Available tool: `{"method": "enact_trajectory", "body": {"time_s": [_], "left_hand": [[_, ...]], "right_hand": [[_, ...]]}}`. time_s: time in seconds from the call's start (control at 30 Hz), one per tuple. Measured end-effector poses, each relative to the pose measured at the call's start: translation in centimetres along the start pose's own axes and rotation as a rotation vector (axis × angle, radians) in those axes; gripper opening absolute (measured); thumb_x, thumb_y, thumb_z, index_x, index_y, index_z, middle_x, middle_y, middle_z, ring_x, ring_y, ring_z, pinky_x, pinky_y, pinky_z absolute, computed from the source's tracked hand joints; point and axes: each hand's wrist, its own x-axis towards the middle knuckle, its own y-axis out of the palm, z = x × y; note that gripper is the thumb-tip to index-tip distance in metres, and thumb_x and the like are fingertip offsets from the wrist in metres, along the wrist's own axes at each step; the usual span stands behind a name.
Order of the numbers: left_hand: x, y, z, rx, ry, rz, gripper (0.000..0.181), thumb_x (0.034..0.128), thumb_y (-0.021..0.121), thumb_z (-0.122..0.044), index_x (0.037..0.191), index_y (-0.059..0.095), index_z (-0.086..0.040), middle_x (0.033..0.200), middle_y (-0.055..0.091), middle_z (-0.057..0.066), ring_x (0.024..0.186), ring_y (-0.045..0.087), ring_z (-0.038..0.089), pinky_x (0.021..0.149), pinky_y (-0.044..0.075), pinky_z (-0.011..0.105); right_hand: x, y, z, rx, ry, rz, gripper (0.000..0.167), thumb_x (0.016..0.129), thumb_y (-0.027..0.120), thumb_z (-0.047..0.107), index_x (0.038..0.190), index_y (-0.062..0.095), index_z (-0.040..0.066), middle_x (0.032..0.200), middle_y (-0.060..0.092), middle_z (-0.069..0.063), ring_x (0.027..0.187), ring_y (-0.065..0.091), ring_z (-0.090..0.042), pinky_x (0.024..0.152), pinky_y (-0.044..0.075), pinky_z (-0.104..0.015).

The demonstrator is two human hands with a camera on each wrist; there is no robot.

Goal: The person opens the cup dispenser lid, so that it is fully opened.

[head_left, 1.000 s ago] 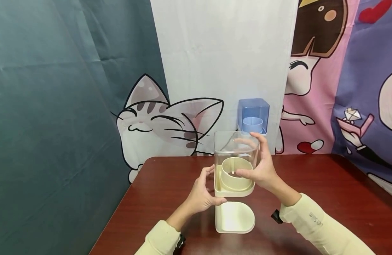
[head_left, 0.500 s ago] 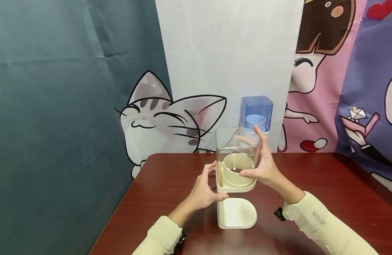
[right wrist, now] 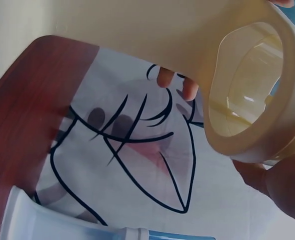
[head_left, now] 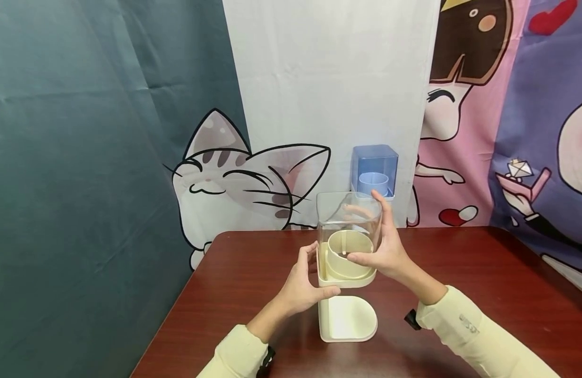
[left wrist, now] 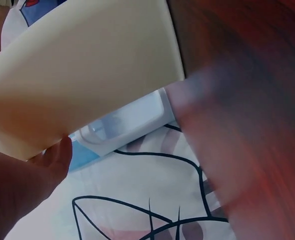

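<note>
In the head view, a cream stand [head_left: 324,317] with a flat rounded base and a raised collar [head_left: 350,254] is topped by a clear plastic box-like cover [head_left: 347,207]. My left hand [head_left: 298,286] grips the stand's upright on the left, its thumb across the front just under the collar shelf. From the right, my right hand [head_left: 385,249] holds the clear cover, thumb in front and fingers spread along the side and back. The right wrist view shows the collar's round opening from below, above my right hand [right wrist: 287,190]. A cream panel [left wrist: 97,65] fills much of the left wrist view.
A similar blue unit [head_left: 374,168] stands farther back, behind the cover. Both stand on a reddish-brown table [head_left: 461,268]. Behind the table hang cartoon-printed curtains [head_left: 333,79].
The head view shifts slightly and swings back. Both hands keep their hold on the cream stand and clear cover, with hardly any movement between them.
</note>
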Motion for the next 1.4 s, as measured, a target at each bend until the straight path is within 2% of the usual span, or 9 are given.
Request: {"method": "enact_trajectory", "body": {"time_s": [0.17,0.4,0.6,0.7,0.87,1.0,1.2,1.3,1.4], "left_hand": [[0.0,0.4,0.3,-0.011,0.005,-0.057,0.095,0.0712,0.086,-0.023,0.144,0.029,-0.001,0.135,0.053,0.013,0.118,0.057,0.025,0.097,0.049,0.033],[0.0,1.0,0.5,-0.034,-0.031,-0.084,0.097,0.0691,0.088,-0.023,0.146,0.031,-0.008,0.131,0.054,0.010,0.109,0.059,0.021,0.094,0.049,0.033],[0.0,0.6,1.0,-0.015,0.024,-0.088,0.094,0.0668,0.089,-0.022,0.143,0.035,-0.011,0.130,0.057,0.008,0.113,0.058,0.021,0.092,0.050,0.032],[0.2,0.5,1.2,0.001,0.031,-0.073,0.092,0.0668,0.088,-0.023,0.141,0.036,-0.010,0.127,0.059,0.008,0.103,0.062,0.017,0.085,0.054,0.029],[0.4,0.6,1.1,-0.040,0.023,-0.043,0.090,0.0693,0.087,-0.021,0.140,0.033,-0.008,0.128,0.058,0.013,0.085,0.068,0.013,0.073,0.058,0.029],[0.5,0.5,1.2,-0.051,0.030,-0.044,0.089,0.0694,0.086,-0.020,0.141,0.033,-0.010,0.127,0.058,0.013,0.085,0.066,0.014,0.072,0.057,0.029],[0.4,0.6,1.4,-0.092,-0.008,-0.027,0.090,0.0700,0.086,-0.014,0.142,0.032,-0.014,0.123,0.056,0.011,0.083,0.066,0.011,0.073,0.057,0.028],[0.5,0.6,1.4,-0.083,-0.018,-0.009,0.090,0.0706,0.084,-0.013,0.142,0.030,-0.010,0.124,0.055,0.013,0.083,0.064,0.008,0.073,0.056,0.027],[0.8,0.5,1.6,-0.079,-0.008,0.004,0.089,0.0713,0.083,-0.011,0.142,0.029,-0.006,0.124,0.054,0.015,0.082,0.063,0.006,0.072,0.057,0.027]], "right_hand": [[0.0,0.2,0.1,-0.040,0.045,0.009,0.120,0.069,0.092,0.014,0.155,0.007,0.014,0.142,0.041,-0.036,0.123,0.057,-0.031,0.098,0.049,-0.037],[-0.1,0.3,0.4,-0.035,0.100,-0.038,0.110,0.073,0.087,0.006,0.152,0.013,0.018,0.137,0.048,-0.033,0.110,0.066,-0.028,0.086,0.056,-0.037],[0.0,0.7,0.3,-0.035,0.071,-0.054,0.107,0.071,0.086,0.000,0.151,0.015,0.015,0.135,0.049,-0.032,0.109,0.066,-0.029,0.088,0.055,-0.042],[-0.1,0.7,0.1,-0.034,0.035,-0.041,0.108,0.071,0.086,-0.001,0.151,0.014,0.013,0.135,0.049,-0.030,0.111,0.065,-0.029,0.090,0.054,-0.041],[0.0,0.5,0.0,-0.045,-0.035,-0.020,0.108,0.070,0.086,-0.002,0.148,0.012,0.004,0.136,0.049,-0.027,0.115,0.062,-0.029,0.098,0.049,-0.038],[0.1,0.4,-0.1,-0.071,-0.053,-0.019,0.106,0.071,0.087,0.003,0.146,0.012,0.001,0.136,0.048,-0.029,0.116,0.062,-0.027,0.100,0.048,-0.037],[0.3,0.4,0.0,-0.065,0.010,-0.028,0.108,0.071,0.087,0.001,0.147,0.010,0.002,0.135,0.053,-0.022,0.111,0.065,-0.028,0.093,0.052,-0.037],[0.3,0.4,0.4,-0.045,0.061,-0.040,0.108,0.070,0.086,-0.002,0.148,0.011,0.004,0.135,0.055,-0.016,0.109,0.066,-0.030,0.089,0.055,-0.038],[0.5,0.4,0.6,-0.047,0.074,-0.049,0.107,0.070,0.085,-0.006,0.147,0.011,0.002,0.134,0.055,-0.017,0.109,0.066,-0.029,0.090,0.054,-0.038]]}}
